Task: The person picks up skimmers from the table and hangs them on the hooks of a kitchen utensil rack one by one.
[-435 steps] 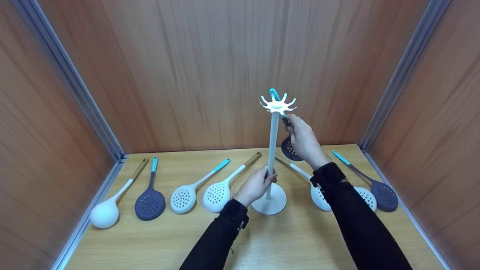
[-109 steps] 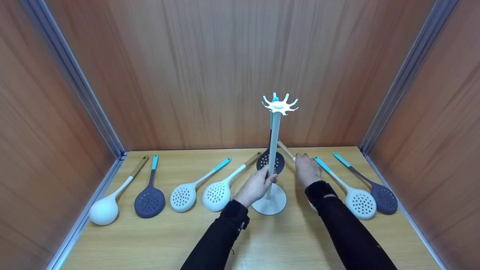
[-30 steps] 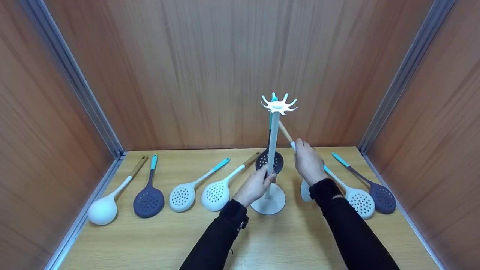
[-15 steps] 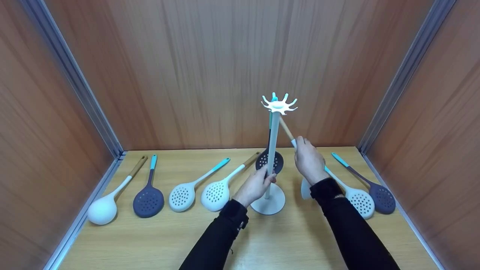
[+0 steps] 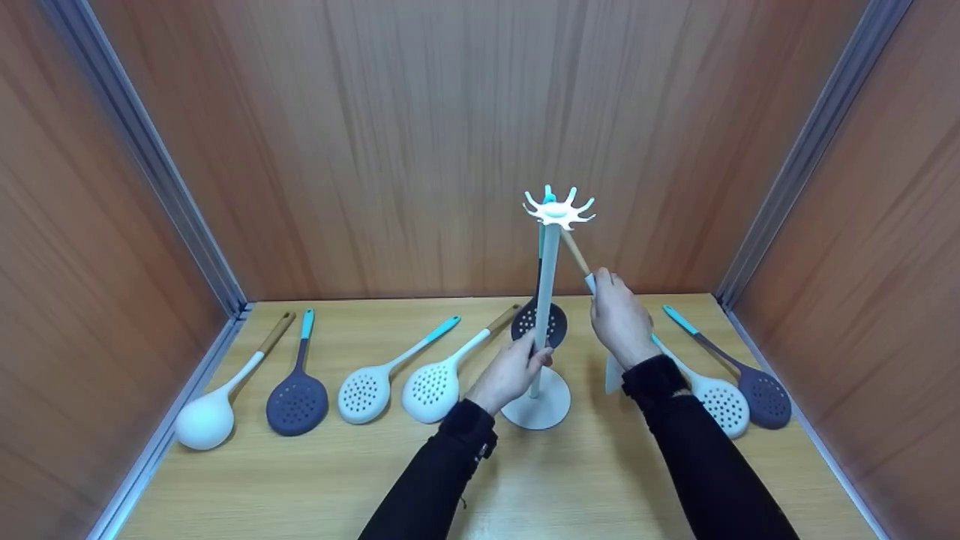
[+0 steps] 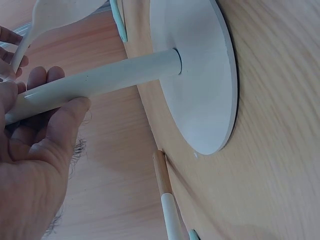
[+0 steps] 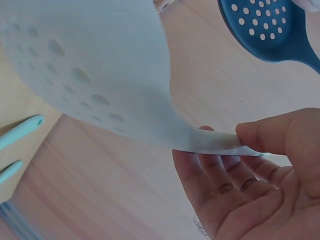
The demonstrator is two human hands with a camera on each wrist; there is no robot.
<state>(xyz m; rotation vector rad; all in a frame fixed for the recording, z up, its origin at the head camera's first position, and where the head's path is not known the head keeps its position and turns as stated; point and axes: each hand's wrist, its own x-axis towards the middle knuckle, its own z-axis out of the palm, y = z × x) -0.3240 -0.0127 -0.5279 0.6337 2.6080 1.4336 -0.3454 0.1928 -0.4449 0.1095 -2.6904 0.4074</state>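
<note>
A white utensil stand has an upright post, a round base and a crown of hooks. Low on the post, my left hand grips it with thumb and fingers around it. My right hand pinches the neck of a white skimmer, whose wooden handle slants up towards the crown. The handle's tip is just below the hooks, partly hidden there; contact cannot be told. Behind the post a dark skimmer with a turquoise handle hangs from the stand.
Left on the table lie a white ladle, a dark skimmer and two white skimmers, one turquoise-handled, one wooden-handled. At right lie a white skimmer and a dark one. Wooden panels enclose the back and sides.
The dark skimmer, earlier in my right hand, now hangs on the stand. My right hand has since lifted the wooden-handled white skimmer off the table, raising its handle towards the hooks. My left hand stays put.
</note>
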